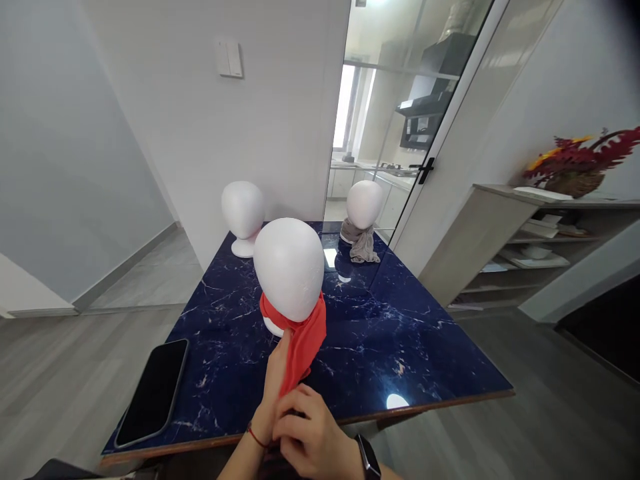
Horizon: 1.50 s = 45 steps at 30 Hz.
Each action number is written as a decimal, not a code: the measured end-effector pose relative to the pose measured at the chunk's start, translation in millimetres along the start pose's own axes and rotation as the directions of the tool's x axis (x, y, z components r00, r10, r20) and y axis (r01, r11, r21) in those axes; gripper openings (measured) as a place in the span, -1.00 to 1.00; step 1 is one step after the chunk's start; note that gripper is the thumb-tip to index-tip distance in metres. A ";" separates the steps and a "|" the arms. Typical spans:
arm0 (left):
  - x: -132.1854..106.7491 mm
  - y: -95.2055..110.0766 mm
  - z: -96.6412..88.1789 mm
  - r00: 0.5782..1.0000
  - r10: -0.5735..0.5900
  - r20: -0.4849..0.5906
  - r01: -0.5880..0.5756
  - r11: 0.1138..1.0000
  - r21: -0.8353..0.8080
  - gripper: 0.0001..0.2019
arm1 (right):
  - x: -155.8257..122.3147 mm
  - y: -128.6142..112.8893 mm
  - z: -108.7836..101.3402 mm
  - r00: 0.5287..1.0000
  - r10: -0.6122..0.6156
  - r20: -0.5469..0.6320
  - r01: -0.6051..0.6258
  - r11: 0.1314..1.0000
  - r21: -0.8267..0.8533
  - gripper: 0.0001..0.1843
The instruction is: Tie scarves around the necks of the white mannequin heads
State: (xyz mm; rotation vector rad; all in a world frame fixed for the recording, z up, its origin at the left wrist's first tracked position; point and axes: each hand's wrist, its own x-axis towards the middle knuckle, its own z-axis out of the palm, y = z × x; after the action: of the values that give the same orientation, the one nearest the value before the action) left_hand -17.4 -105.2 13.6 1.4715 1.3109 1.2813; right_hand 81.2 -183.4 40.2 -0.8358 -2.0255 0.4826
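A white foam mannequin head (289, 267) stands near the middle of the table, a red scarf (306, 343) wrapped around its neck. The scarf's loose part hangs down toward me in front. My left hand (277, 377), with a thin red bracelet at the wrist, is closed on this hanging part just below the head; its fingers are mostly hidden behind the cloth. Lower down, my right hand (313, 427) has its fingers curled at the scarf's lower end, which is partly hidden by the hands. A dark watch (367, 457) is on the right wrist.
A bare white foam head (243, 210) stands at the back left of the dark blue marbled table (400, 333). Another foam head (365, 203) wears a grey-brown scarf (363, 243) at the back right. A phone (153, 393) lies at the left edge. Shelves (520, 233) stand right.
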 end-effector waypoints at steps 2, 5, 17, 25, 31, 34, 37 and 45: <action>2.7 -3.2 -3.6 0.993 0.003 0.120 -0.007 0.999 0.033 -0.67 | -3.3 6.9 -4.4 0.958 0.019 -0.287 -0.027 0.999 -0.021 -0.67; 8.3 -8.9 -10.0 0.994 0.042 0.099 -0.045 0.999 0.027 -0.62 | 9.7 33.1 -22.6 0.702 0.247 -0.668 -0.241 0.965 0.103 -0.85; 19.9 -21.1 8.5 0.994 0.000 0.106 0.005 0.999 -0.051 -0.81 | 29.0 104.1 -20.2 0.906 0.423 -0.011 -0.423 0.906 -0.011 -0.79; 14.9 -12.8 6.1 0.999 0.034 -0.005 -0.033 0.998 0.061 -0.72 | 23.2 91.8 -47.0 0.883 0.469 -0.028 -0.468 0.882 0.052 -0.87; 14.9 -9.3 12.3 0.995 0.094 0.015 -0.096 0.986 0.140 -0.72 | 27.1 85.5 -33.0 0.749 0.582 -0.316 -0.499 0.809 0.310 -0.81; 13.9 -11.8 16.0 0.996 0.088 0.018 -0.090 0.988 0.126 -0.70 | 28.5 87.4 -24.1 0.794 0.531 -0.297 -0.446 0.840 0.310 -0.82; 12.6 -17.0 13.3 0.999 0.038 0.010 -0.038 0.999 0.017 -0.73 | 26.8 97.4 -27.1 0.691 0.583 -0.428 -0.473 0.812 0.342 -0.78; 43.0 -25.5 -16.6 0.947 -0.124 -0.297 0.089 0.988 -0.128 -0.56 | 64.7 154.0 -43.7 0.551 0.666 -0.503 -0.451 0.745 0.492 -0.54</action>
State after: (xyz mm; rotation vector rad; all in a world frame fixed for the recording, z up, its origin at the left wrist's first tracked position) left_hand -40.5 -59.8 0.2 1.1392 1.4662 1.5275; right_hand 150.2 -28.4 8.0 -1.2571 -0.9461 0.7209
